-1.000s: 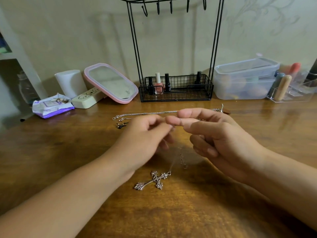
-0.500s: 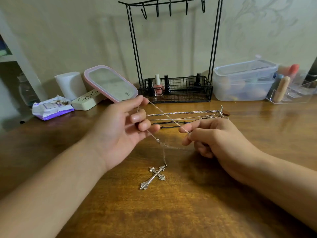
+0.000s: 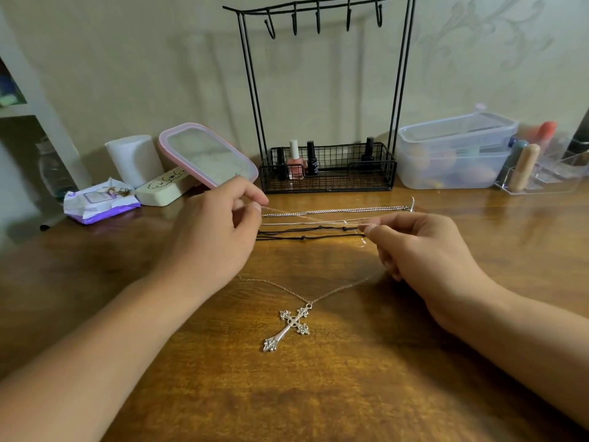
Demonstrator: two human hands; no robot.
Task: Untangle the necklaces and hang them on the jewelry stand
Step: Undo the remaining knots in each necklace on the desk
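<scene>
A thin chain necklace with a silver cross pendant (image 3: 290, 327) is stretched between my hands; the cross lies flat on the wooden table (image 3: 318, 393) below them. My left hand (image 3: 213, 237) pinches one end of the chain, my right hand (image 3: 414, 250) pinches the other. Behind the hands lie a silver chain necklace (image 3: 334, 211), a thinner chain and a black cord necklace (image 3: 306, 232), stretched out side by side. The black wire jewelry stand (image 3: 325, 90) rises at the back, its hooks bare.
The stand's basket (image 3: 328, 183) holds nail polish bottles. A pink-rimmed mirror (image 3: 207, 154), white cup (image 3: 134, 157), cream case (image 3: 162, 189) and wipes pack (image 3: 98, 202) sit back left. Clear plastic boxes (image 3: 452, 151) and an organizer (image 3: 548, 167) stand back right.
My hands have pulled apart, left hand left and right hand right, spreading the cross necklace's chain into a wide V. The cross has stayed on the table.
</scene>
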